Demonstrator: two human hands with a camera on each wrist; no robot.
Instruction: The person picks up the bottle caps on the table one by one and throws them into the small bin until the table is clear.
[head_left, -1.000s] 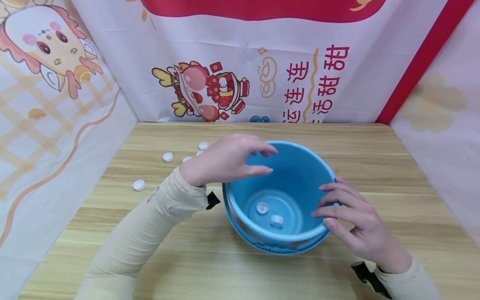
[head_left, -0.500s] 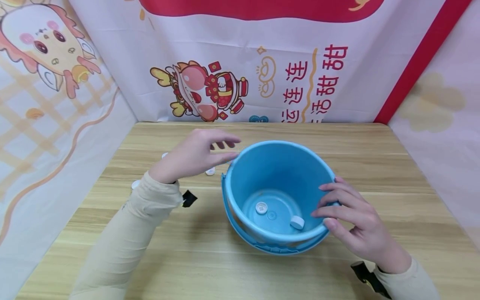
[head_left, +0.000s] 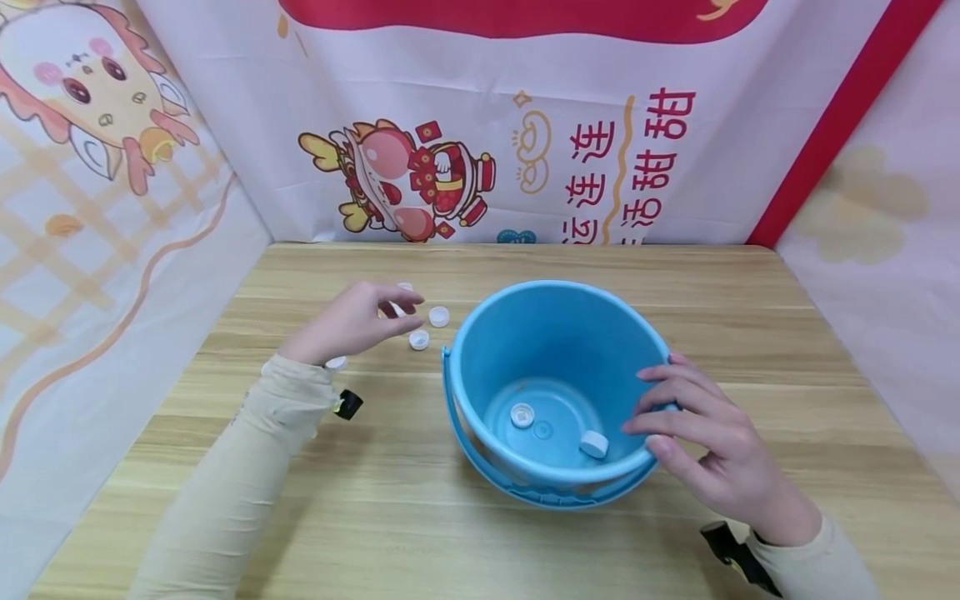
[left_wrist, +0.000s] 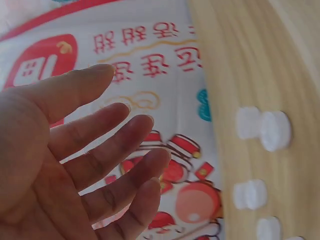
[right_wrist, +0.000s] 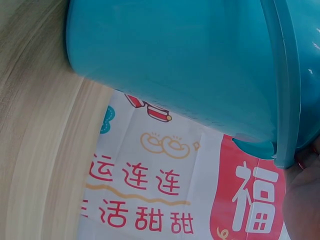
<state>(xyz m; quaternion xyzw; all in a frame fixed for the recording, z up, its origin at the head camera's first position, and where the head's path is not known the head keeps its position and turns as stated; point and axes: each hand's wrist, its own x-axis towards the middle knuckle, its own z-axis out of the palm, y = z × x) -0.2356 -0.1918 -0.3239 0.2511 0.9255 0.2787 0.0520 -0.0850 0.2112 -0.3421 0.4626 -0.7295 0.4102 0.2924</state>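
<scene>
A blue bucket (head_left: 555, 333) stands upright on the table, its handle (head_left: 555, 498) lowered along the near side. Inside on its floor are two white bottle caps, one cap (head_left: 522, 415) lying flat and another cap (head_left: 594, 444) tilted near the wall. My right hand (head_left: 712, 442) grips the bucket's right rim, fingers over the edge. Left of the bucket, my left hand (head_left: 352, 323) hovers above loose caps with nothing in it; its fingers are spread and slightly bent in the left wrist view. Beside its fingertips lie a cap (head_left: 438, 317) and a cap (head_left: 419, 339).
Further loose caps lie near the left hand, among them a cap (head_left: 335, 363) by the wrist, partly hidden. Several caps, such as a cap (left_wrist: 276, 131), show in the left wrist view. Printed cloth (head_left: 465, 100) hangs behind the wooden table (head_left: 420, 533) and at both sides.
My left hand has moved from above the bucket leftward to the loose caps. The second cap in the bucket has shifted right. My right hand stays at the rim.
</scene>
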